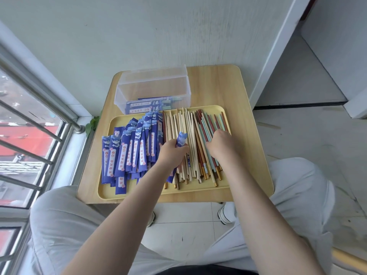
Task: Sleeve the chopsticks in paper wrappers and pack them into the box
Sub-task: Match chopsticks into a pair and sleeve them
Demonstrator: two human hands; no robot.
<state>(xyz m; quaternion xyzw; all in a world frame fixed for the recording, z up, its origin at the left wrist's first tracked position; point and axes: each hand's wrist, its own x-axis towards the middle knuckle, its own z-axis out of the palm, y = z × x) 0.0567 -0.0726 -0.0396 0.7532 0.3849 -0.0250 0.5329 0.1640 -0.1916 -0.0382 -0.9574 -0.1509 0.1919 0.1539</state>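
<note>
The left hand [171, 153] gripped one blue paper wrapper [181, 139], its open mouth poking up past the knuckles toward twelve o'clock. By my reading it was angled that way so a pair could slide straight in. The right hand [220, 144] was down on the loose chopsticks [190, 143], fingers curled into the coloured ones at the three o'clock side of the pile; whether it had actually pinched a pair, I could not tell from this angle.

Everything sat on a yellow tray [198, 192] on the small wooden bench [252, 135]. The empty wrappers [127, 151] were fanned out at the tray's nine o'clock side, right under the left hand's reach, while the bare sticks lay side by side from the middle over to three o'clock, handy for the right. That split looked deliberate: each hand fed from its own stock.

At twelve o'clock, just beyond the tray's far rim, stood the clear plastic box [153, 86], lid up against the wall. A few sleeved pairs [151, 105] lay flat along its floor, lengthwise, so they would stack neatly. With that much still loose on the tray, I judged the job barely begun, and the next stage was picking two matching sticks.
</note>
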